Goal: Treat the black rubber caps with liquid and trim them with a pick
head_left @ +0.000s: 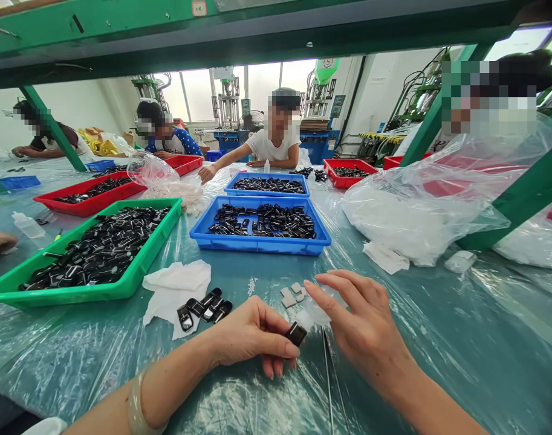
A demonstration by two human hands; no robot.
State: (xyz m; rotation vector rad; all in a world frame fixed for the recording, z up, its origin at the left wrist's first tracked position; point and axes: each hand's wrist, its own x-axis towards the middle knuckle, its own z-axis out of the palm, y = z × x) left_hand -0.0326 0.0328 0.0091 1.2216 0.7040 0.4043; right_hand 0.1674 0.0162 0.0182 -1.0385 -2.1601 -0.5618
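Between the thumb and fingers of my left hand (pixel 262 338) is a small glossy black plastic part (pixel 296 333). My right hand (pixel 364 317) has its fingers stretched out and spread beside a translucent squeeze bottle (pixel 318 309), whose nozzle points toward the black part. Whether the fingertips touch the bottle is hard to tell, and the right thumb is hidden. Metal tweezers (pixel 329 368) lie between my hands. Small whitish pads (pixel 290 296) rest just beyond the bottle. Several similar black parts (pixel 207 307) sit left of my left hand, partly on a crumpled white cloth (pixel 178 284).
Blue trays (pixel 260 243) of black parts stand ahead, a green tray (pixel 135 272) at left. A clear plastic bag (pixel 407 205) bulges at right near a green post (pixel 506 211). A green beam (pixel 257 45) crosses overhead. Co-workers sit around the plastic-covered table (pixel 475 344).
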